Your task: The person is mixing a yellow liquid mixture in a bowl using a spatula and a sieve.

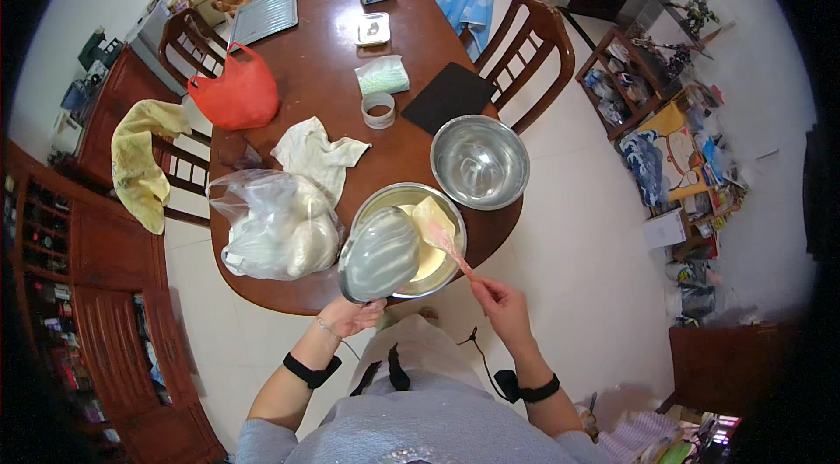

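My left hand [356, 316] holds a fine-mesh strainer [380, 253] by its rim or handle, tilted over the left part of a metal bowl [461, 222]. Pale yellow batter [430, 262] lies in this bowl, and thin streaks coat the mesh. In my right hand [499, 306] is the pink handle of a spatula [434, 224]; its batter-coated blade is over the bowl, beside the strainer. Behind to the right, a second metal bowl [480, 162] shows no batter. A clear plastic bag with white contents [283, 228] stands left of the strainer.
On the wooden table [315, 96] are a white cloth [321, 152], a red plastic bag [236, 90], a roll of tape [378, 111], tissue packs [382, 75], a black mat [449, 96], a small scale [373, 30] and a metal tray [264, 16]. Wooden chairs [535, 37] flank it.
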A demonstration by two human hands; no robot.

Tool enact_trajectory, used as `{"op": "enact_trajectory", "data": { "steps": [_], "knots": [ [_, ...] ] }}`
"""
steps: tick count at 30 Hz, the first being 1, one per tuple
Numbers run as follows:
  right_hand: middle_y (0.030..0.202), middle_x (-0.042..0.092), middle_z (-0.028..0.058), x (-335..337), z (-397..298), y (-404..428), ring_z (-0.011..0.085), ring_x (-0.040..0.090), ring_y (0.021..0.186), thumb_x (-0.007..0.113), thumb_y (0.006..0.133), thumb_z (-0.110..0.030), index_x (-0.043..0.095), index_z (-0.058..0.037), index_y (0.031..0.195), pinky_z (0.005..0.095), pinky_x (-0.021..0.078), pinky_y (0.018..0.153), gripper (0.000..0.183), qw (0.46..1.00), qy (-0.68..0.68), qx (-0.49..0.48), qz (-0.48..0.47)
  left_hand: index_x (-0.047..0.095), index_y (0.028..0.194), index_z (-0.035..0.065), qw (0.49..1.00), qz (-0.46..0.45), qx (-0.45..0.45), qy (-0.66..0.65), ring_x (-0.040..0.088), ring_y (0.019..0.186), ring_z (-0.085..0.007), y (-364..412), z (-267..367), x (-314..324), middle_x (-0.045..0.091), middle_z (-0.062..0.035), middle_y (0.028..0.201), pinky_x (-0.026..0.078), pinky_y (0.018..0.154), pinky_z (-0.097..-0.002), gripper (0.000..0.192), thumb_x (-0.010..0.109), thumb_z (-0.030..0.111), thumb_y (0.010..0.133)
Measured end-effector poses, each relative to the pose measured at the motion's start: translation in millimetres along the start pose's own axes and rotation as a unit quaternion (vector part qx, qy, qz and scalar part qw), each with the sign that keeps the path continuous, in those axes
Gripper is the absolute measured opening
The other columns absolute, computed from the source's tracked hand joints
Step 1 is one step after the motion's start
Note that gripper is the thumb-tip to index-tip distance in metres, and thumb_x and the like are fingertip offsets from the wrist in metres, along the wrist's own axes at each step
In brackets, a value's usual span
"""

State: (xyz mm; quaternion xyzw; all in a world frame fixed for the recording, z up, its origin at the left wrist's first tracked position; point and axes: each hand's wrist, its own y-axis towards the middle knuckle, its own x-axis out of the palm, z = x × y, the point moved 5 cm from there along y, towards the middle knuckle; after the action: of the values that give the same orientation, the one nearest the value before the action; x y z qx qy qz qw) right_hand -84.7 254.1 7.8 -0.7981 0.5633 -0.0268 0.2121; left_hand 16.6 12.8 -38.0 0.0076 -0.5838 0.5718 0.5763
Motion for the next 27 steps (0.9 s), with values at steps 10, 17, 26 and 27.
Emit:
{"op": "enact_trajectory", "data": {
  "steps": [10,17,26,27],
  "knots": [
    [0.074,0.067,0.0114,-61,-10,-6,0.0258,0.065,0.064,0.060,0.090,-0.036,0.072,-0.0139,0.103,0.0353,0.0485,0.059,0.028,0.932,-0.355,-0.039,0.067,0.051,0.111,0.0092,0.987,0.063,0.140,0.037,0.040,0.048,-0.0039,-10,19,-18,0.057,-0.0012,0.078,0.026,0.039,-0.0173,0.016,0.052,0.018,0.098],
    [0.078,0.069,0.0103,-65,-37,-35,0.0238,0.064,0.062,0.064,0.089,-0.023,0.071,-0.0120,0.106,0.0309,0.0488,0.057,0.021,0.946,-0.281,-0.081,0.141,0.039,0.122,0.0070,0.912,0.174,0.325,0.178,0.039,0.041,-0.0045,-20,38,-1,0.055,0.0003,0.066,0.029,0.037,-0.0212,0.028,0.051,0.015,0.098],
    [0.073,0.055,0.0074,10,-55,-27,0.0251,0.056,0.065,0.061,0.085,-0.009,0.063,-0.0224,0.124,0.0379,0.0468,0.058,0.041,0.877,-0.408,-0.248,0.061,0.025,0.142,0.0049,0.876,0.198,0.359,0.255,0.041,0.040,-0.0060,-16,40,8,0.049,0.0018,0.060,0.035,0.038,-0.0231,0.053,0.051,0.007,0.096],
    [0.073,0.054,0.0081,18,-52,-24,0.0260,0.056,0.065,0.061,0.084,-0.008,0.062,-0.0254,0.125,0.0388,0.0465,0.058,0.045,0.860,-0.433,-0.259,0.076,0.028,0.141,0.0041,0.868,0.206,0.373,0.254,0.042,0.042,-0.0059,-17,40,12,0.048,0.0022,0.060,0.035,0.039,-0.0226,0.051,0.051,0.007,0.096]
  ]
}}
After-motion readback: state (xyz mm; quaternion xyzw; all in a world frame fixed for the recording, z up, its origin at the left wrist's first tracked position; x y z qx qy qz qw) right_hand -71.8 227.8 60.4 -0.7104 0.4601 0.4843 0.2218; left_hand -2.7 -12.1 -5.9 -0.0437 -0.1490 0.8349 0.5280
